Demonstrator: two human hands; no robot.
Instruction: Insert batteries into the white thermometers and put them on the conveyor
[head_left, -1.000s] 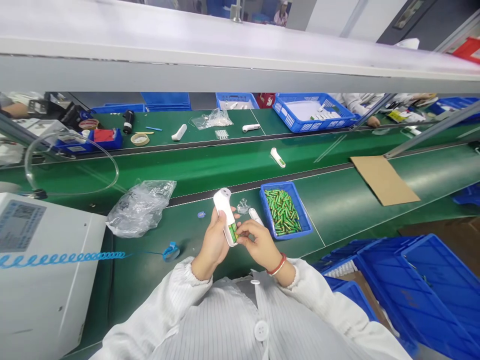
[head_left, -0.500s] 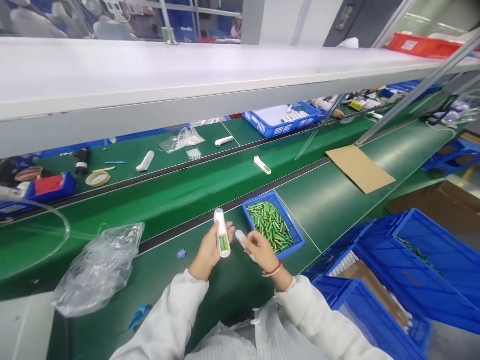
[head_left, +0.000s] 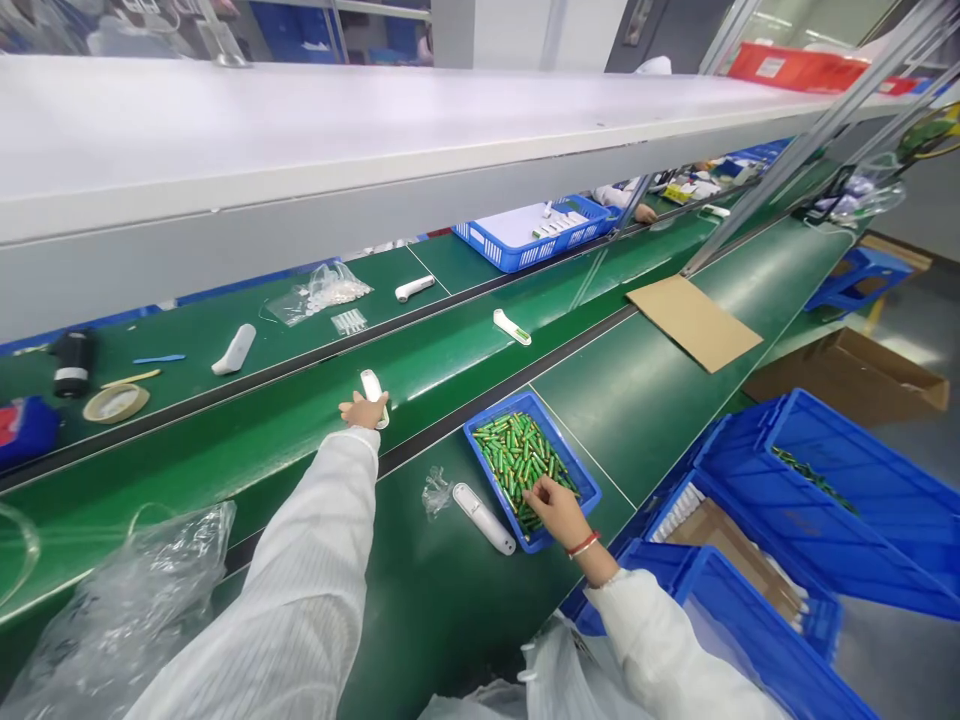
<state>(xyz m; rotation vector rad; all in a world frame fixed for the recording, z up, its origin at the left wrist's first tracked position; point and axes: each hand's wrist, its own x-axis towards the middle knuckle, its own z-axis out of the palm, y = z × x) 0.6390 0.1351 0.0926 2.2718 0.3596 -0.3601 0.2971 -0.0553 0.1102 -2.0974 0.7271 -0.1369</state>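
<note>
My left hand (head_left: 364,410) reaches out over the green belt, its thumb and fingers at a white handheld device (head_left: 370,381); the hand hides part of this device. Some of its fingers stretch to the left. In the blue tray (head_left: 576,465) lie many green batteries (head_left: 517,445). At the tray's near side my right hand (head_left: 556,508) has its fingertips pinched together among the batteries. What sits between those fingertips is mostly hidden. Another white device (head_left: 484,520) lies against the tray's left side, with a small clear plastic piece (head_left: 436,492) beside it.
A white device with batteries showing (head_left: 512,327) lies on the belt. Beyond are two more white devices, a tape roll (head_left: 116,403) and a blue basket (head_left: 502,250). Cardboard (head_left: 696,322) lies right. Blue crates (head_left: 847,490) stand at lower right; a plastic bag (head_left: 142,600) lies left.
My left hand has moved forward and left to the belt. My right hand has gone into the battery tray, and the small white cover it held is no longer seen. A white device now lies beside the tray.
</note>
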